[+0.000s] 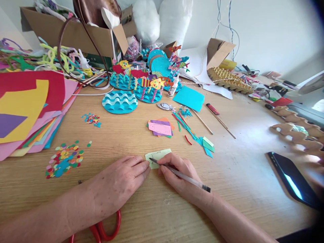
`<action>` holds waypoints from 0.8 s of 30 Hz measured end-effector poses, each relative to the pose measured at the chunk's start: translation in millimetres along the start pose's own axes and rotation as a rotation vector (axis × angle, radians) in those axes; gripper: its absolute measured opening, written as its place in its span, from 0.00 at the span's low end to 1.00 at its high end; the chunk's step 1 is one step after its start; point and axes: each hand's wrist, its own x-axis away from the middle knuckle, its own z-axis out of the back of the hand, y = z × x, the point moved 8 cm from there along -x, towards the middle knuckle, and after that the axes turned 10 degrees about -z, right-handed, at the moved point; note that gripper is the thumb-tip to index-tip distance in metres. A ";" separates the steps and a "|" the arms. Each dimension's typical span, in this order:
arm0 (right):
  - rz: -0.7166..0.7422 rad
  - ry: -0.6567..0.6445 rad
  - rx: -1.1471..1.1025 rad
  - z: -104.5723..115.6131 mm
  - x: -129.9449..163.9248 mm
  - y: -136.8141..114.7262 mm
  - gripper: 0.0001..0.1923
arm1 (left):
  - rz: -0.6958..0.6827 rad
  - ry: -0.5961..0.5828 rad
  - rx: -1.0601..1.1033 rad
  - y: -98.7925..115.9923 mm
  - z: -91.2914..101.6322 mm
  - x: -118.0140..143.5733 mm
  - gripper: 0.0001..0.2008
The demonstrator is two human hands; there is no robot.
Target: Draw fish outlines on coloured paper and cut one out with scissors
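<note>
A clear-barrelled pen (181,174) with a dark end cap is pinched in my right hand (181,172), its tip on a small pale green paper piece (162,154). Thin drawn lines show on that paper. My left hand (126,175) lies flat on the table, its fingertips at the paper's left edge. Beyond my hands sits a small stack of coloured paper pieces (160,128), the pink top one bearing a drawn fish outline. Red-handled scissors (108,233) lie partly hidden under my left forearm.
Paper dots (64,158) and coloured sheets (54,91) lie left. Blue wavy discs with paper fish (146,89), a glue bottle (173,86) and a blue sheet (189,98) stand or lie behind. Paper strips (186,126), sticks (204,121) and a phone (291,179) are right.
</note>
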 end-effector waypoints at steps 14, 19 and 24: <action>0.025 -0.007 0.029 -2.1 -2.3 -5.5 0.05 | -0.022 -0.040 -0.021 1.4 -3.3 -0.3 0.14; 0.035 -0.011 0.030 -2.9 -2.3 -4.7 0.05 | -0.020 -0.035 -0.037 2.4 -6.1 2.0 0.14; 0.037 -0.019 0.024 -3.7 -2.2 -4.4 0.05 | -0.002 -0.048 -0.020 1.5 -11.0 4.9 0.14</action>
